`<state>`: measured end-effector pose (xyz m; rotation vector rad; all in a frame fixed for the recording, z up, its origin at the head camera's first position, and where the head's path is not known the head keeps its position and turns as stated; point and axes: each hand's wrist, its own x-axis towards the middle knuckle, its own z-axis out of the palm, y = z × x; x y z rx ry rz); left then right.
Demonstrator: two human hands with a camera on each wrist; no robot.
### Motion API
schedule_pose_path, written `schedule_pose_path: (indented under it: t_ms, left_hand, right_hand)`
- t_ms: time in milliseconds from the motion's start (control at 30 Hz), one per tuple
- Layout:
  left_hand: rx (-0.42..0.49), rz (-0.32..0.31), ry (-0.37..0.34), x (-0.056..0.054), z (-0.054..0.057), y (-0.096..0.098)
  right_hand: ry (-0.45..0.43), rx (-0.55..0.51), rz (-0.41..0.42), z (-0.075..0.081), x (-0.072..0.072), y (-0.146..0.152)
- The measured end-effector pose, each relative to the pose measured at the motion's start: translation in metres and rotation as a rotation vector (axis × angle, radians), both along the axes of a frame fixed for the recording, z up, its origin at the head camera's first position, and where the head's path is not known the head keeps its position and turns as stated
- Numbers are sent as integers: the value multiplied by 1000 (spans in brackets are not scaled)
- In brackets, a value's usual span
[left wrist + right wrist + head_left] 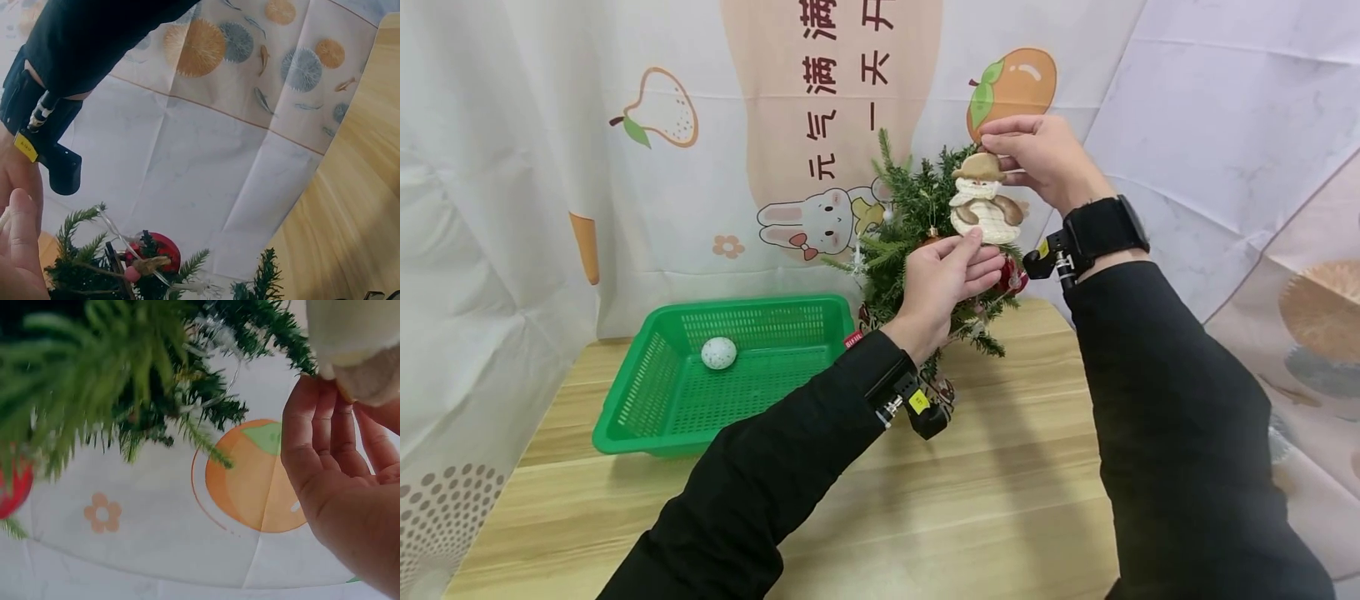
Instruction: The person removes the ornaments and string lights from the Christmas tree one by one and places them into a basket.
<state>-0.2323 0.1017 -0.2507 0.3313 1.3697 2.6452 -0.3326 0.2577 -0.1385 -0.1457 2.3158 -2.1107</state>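
Your right hand point(1045, 162): nearly closed at the tips, thumb and forefinger pinching the top of the snowman ornament point(987, 215), remaining fingers loosely extended behind. Your left hand point(951, 271): narrow grip, thumb over the ornament's lower edge, other fingers fairly straight beneath and behind it; how the hidden forefinger bears on the back you cannot tell from here.

Ornament sits between your two hands, below and just left of the right fingertips, directly above the left thumb. Upright, hat up, front towards you. Tan brimmed hat, cream textured body, brown arms curving down either side. In the right wrist view only a blurred pale part of it shows, beside your fingertips.

Directly behind the ornament and your left hand: a small green tree point(917, 187), its needles close about the ornament's left side. A red bauble point(1013, 277) hangs on it, just right of your left fingertips.

Well left of your left hand, a green plastic basket point(658, 375) with slotted walls; in it, a white speckled egg point(718, 353). Below both hands, the wood-grain table point(1000, 500) carries tree and basket.
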Motion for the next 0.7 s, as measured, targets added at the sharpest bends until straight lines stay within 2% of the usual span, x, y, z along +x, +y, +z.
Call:
schedule_pose_path:
  t_ms: [167,333,500,700]
  left_hand:
    - [-33,-5,28,1,1,-7]
    - [-60,15,43,4,-2,-13]
    - [-105,46,76,7,-7,-21]
    - [-178,8,161,15,-17,-36]
  right_hand:
    - [30,-39,3,-3,5,1]
    - [50,-101,56,-9,14,6]
    - [80,-33,112,-14,25,11]
    - [100,40,133,-25,39,15]
